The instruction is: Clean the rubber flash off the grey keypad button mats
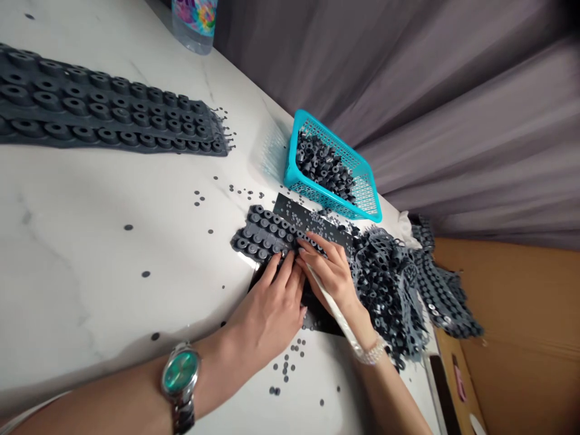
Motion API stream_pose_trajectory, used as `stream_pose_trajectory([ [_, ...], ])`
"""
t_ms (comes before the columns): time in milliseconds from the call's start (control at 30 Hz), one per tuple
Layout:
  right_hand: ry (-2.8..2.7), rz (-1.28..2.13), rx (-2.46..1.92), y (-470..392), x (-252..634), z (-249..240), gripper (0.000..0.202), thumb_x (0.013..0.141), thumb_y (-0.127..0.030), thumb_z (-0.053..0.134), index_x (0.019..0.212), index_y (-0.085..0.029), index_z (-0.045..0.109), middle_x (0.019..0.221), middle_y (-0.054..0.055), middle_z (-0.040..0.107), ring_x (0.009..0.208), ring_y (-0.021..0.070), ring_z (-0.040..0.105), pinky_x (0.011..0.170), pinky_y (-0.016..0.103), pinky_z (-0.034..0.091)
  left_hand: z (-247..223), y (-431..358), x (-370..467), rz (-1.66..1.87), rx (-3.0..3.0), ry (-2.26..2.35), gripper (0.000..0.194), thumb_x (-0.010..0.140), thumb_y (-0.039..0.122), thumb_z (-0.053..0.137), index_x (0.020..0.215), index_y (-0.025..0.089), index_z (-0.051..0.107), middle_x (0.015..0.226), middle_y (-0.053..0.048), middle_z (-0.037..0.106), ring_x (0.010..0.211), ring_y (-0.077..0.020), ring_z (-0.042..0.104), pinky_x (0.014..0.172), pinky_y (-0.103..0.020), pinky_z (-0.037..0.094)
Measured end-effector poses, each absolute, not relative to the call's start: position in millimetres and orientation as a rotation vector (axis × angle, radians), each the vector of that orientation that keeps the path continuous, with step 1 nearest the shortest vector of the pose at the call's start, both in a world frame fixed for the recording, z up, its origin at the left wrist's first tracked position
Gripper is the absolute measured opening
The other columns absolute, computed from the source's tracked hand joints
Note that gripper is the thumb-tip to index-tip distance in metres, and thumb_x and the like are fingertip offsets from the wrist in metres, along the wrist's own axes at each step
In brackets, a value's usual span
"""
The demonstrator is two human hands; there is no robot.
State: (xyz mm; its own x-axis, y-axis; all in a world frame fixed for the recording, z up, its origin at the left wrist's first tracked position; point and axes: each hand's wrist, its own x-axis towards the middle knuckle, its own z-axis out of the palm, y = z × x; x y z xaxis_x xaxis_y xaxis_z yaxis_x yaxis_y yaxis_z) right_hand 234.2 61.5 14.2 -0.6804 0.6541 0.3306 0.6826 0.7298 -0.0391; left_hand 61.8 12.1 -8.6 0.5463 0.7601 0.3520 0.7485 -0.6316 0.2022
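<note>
In the head view, my left hand [272, 305] lies with its fingers stretched out, fingertips pressing the near edge of a dark grey moulded rubber sheet [265, 234] with rows of round ring-shaped parts. My right hand [333, 275] is closed around a long white-wrapped stick-like tool [334, 311]. The tool's working tip is hidden by my fingers over the sheet. Beneath the sheet is a black flat plate [294, 211], strewn with small dark discs. Both hands are close together at the sheet's right part.
A turquoise basket [333, 196] behind the sheet holds many small dark rubber parts. To the right sits a heap of dark rubber scraps [389, 296]. More moulded sheets [104, 112] lie at the left, near a bottle [194, 27]. Loose discs dot the white table [81, 254].
</note>
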Motion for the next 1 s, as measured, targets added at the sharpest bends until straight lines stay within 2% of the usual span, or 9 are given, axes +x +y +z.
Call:
stream_pose_trajectory([
  [167, -2.59, -0.241, -1.053, 64.0, 234.1, 6.0, 0.025, 0.095, -0.011, 0.05, 0.115, -0.023, 0.059, 0.123, 0.013, 0.069, 0.125, 0.0246, 0.059, 0.092, 0.043, 0.049, -9.0, 12.1, 62.6, 0.645, 2.742, 1.357, 0.057, 0.092, 0.04, 0.05, 0.132, 0.001, 0.058, 0.136, -0.019, 0.059, 0.128, -0.0339, 0.051, 0.111, -0.048, 0.029],
  [333, -2.204, -0.342, -1.32, 72.2, 237.4, 5.3, 0.014, 0.095, -0.016, 0.051, 0.101, -0.023, 0.062, 0.126, 0.014, 0.067, 0.122, 0.0258, 0.061, 0.092, 0.044, 0.05, -9.7, 9.9, 63.5, 0.585, 2.773, 1.368, 0.058, 0.094, 0.041, 0.048, 0.136, 0.002, 0.055, 0.141, -0.019, 0.055, 0.133, -0.035, 0.046, 0.112, -0.05, 0.028],
  [400, -2.102, -0.316, -1.415, 73.2, 239.2, 8.7, 0.01, 0.095, -0.019, 0.053, 0.098, -0.023, 0.062, 0.122, 0.012, 0.069, 0.124, 0.0267, 0.059, 0.095, 0.046, 0.049, -9.5, 9.2, 63.4, 0.564, 2.777, 1.384, 0.058, 0.094, 0.041, 0.048, 0.137, 0.003, 0.053, 0.144, -0.019, 0.052, 0.135, -0.0346, 0.044, 0.112, -0.049, 0.028],
  [567, -2.319, -0.203, -1.26, 59.2, 232.8, 16.1, 0.016, 0.092, -0.014, 0.057, 0.102, -0.025, 0.061, 0.121, 0.009, 0.071, 0.13, 0.0283, 0.055, 0.096, 0.049, 0.048, -7.9, 10.8, 61.7, 0.59, 2.764, 1.35, 0.055, 0.094, 0.04, 0.047, 0.134, 0.003, 0.057, 0.139, -0.018, 0.057, 0.132, -0.0338, 0.048, 0.111, -0.049, 0.029],
  [733, -2.485, -0.199, -1.081, 50.7, 225.6, 15.0, 0.018, 0.091, -0.01, 0.058, 0.102, -0.024, 0.059, 0.118, 0.01, 0.072, 0.128, 0.0292, 0.057, 0.092, 0.045, 0.046, -7.7, 13.1, 60.3, 0.634, 2.74, 1.32, 0.053, 0.092, 0.04, 0.05, 0.127, 0.001, 0.063, 0.128, -0.018, 0.066, 0.129, -0.0346, 0.051, 0.111, -0.048, 0.028],
  [1000, -2.613, -0.251, -1.058, 56.7, 228.3, 17.6, 0.015, 0.094, -0.009, 0.055, 0.104, -0.02, 0.057, 0.118, 0.011, 0.072, 0.131, 0.0266, 0.055, 0.096, 0.042, 0.043, -9.1, 12.1, 62.0, 0.654, 2.753, 1.343, 0.054, 0.092, 0.042, 0.052, 0.126, 0.002, 0.063, 0.128, -0.018, 0.066, 0.128, -0.0347, 0.051, 0.111, -0.049, 0.026],
])
